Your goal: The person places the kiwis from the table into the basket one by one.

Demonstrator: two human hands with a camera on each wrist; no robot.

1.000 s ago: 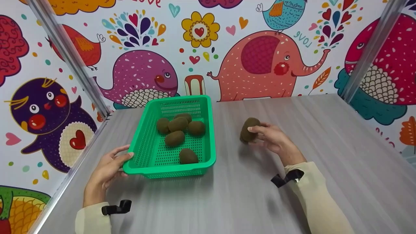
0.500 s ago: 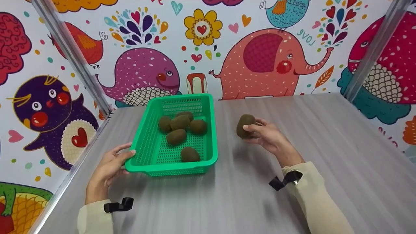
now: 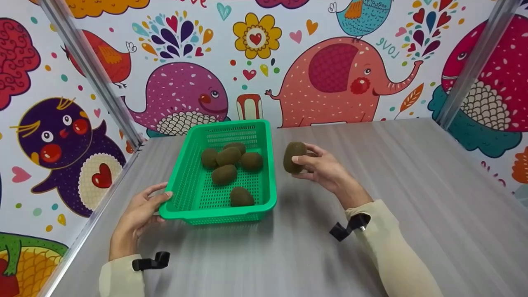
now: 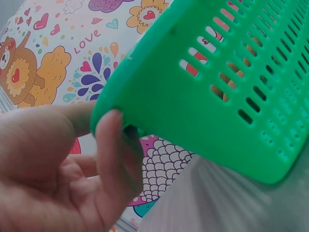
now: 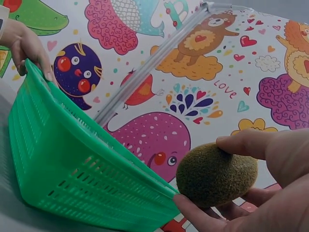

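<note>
A green plastic basket [image 3: 222, 213] with slotted walls stands on the table, several brown kiwis [image 3: 225, 174] lying on its floor. My left hand [image 3: 138, 214] pinches the rim at the near left corner; in the left wrist view the thumb [image 4: 110, 140] lies against the rim. My right hand [image 3: 326, 169] holds one fuzzy kiwi [image 3: 294, 156] between thumb and fingers, above the table just right of the basket's right wall. The right wrist view shows this kiwi [image 5: 215, 176] close up, with the basket [image 5: 96, 179] beside it.
The grey wood-grain table [image 3: 305, 255] runs back to a wall [image 3: 264, 82] printed with cartoon animals. Metal posts [image 3: 95, 74] rise at the left and right corners. A black band with a clip [image 3: 350, 227] sits on each wrist.
My right hand has carried the kiwi leftward and slightly up, closer to the basket's right wall. The left hand keeps its hold on the rim, and the basket's kiwis lie as before.
</note>
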